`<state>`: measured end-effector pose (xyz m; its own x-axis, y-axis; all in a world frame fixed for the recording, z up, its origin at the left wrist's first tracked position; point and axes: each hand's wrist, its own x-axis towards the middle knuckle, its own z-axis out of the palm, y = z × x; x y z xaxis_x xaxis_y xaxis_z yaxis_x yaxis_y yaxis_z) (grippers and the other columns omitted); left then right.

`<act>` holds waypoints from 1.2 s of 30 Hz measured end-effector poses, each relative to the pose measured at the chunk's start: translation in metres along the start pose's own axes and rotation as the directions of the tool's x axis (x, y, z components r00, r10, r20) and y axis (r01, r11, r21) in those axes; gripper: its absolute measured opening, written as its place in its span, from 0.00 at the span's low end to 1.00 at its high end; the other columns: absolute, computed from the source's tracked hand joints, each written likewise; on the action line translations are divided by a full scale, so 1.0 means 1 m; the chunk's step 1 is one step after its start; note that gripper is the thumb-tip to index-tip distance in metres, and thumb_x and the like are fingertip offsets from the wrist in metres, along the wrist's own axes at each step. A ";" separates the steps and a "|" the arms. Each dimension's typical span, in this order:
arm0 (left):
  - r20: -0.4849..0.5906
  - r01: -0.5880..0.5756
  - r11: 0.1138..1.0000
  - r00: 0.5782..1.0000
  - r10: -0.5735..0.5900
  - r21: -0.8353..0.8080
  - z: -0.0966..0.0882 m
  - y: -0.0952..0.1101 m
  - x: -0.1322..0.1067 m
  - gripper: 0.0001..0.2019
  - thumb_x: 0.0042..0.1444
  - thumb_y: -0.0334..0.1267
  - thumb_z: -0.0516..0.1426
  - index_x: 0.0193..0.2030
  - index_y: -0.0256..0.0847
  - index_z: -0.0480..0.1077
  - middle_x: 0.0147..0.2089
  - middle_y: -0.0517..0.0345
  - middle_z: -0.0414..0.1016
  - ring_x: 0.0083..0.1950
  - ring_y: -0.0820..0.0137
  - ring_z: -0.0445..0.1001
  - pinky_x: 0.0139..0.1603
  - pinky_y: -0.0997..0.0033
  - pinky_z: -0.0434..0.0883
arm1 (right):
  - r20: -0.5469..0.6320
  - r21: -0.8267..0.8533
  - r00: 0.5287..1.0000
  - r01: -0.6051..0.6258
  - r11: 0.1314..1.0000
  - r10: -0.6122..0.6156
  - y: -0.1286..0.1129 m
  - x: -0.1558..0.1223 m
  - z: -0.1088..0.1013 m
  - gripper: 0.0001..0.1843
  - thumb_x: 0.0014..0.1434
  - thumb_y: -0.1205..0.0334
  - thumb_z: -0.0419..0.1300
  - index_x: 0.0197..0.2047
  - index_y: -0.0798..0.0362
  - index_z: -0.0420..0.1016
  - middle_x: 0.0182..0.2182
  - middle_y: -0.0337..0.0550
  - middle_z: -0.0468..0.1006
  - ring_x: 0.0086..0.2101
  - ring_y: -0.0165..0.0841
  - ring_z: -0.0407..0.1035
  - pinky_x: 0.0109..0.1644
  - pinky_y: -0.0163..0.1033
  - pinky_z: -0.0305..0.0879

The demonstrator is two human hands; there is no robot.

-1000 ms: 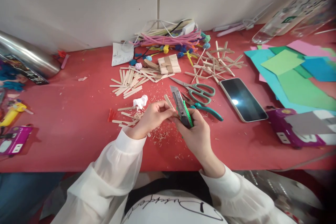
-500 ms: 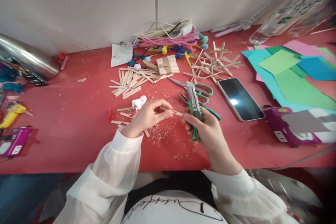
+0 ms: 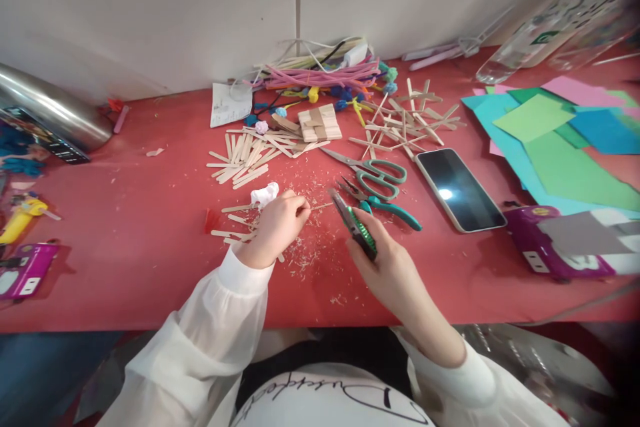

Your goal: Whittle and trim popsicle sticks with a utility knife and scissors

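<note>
My left hand [image 3: 277, 226] pinches a thin wooden craft stick [image 3: 319, 206] that points right, above a patch of wood shavings [image 3: 310, 255] on the red table [image 3: 125, 260]. My right hand [image 3: 387, 265] grips a green and black utility knife [image 3: 356, 225], its blade end aimed up-left towards the stick's tip, a short gap away. A crumpled white paper ball [image 3: 265, 194] lies just behind my left hand, and several loose sticks [image 3: 233, 221] lie to its left.
Green-handled scissors [image 3: 376, 172] and teal pliers [image 3: 387, 205] lie behind the knife. A phone [image 3: 459, 189] lies to the right, coloured paper sheets [image 3: 555, 140] beyond it. Stick piles [image 3: 250, 153], a stick panel [image 3: 320, 123], pipe cleaners [image 3: 325, 73] sit farther back.
The hands have drawn apart. The knife has swung from upright down to a low slant, and the stick in my left hand has turned to point right.
</note>
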<state>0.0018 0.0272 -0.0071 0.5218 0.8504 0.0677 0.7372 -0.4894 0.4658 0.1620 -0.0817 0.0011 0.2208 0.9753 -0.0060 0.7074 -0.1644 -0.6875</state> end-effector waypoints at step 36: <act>-0.059 0.010 0.998 0.998 -0.014 -0.068 0.009 -0.003 0.003 0.03 0.52 0.29 0.54 0.30 0.38 0.68 0.33 0.58 0.72 0.33 0.71 0.70 0.33 0.73 0.65 | 0.002 -0.393 0.979 0.189 0.900 -0.205 -0.005 -0.008 0.017 0.26 0.54 0.67 0.50 0.57 0.54 0.66 0.28 0.42 0.73 0.17 0.28 0.62 0.17 0.32 0.54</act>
<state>0.0047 0.0296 -0.0161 0.4848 0.8672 0.1135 0.7118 -0.4666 0.5250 0.1449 -0.0857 -0.0077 0.0699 0.9886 0.1332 0.9424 -0.0216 -0.3339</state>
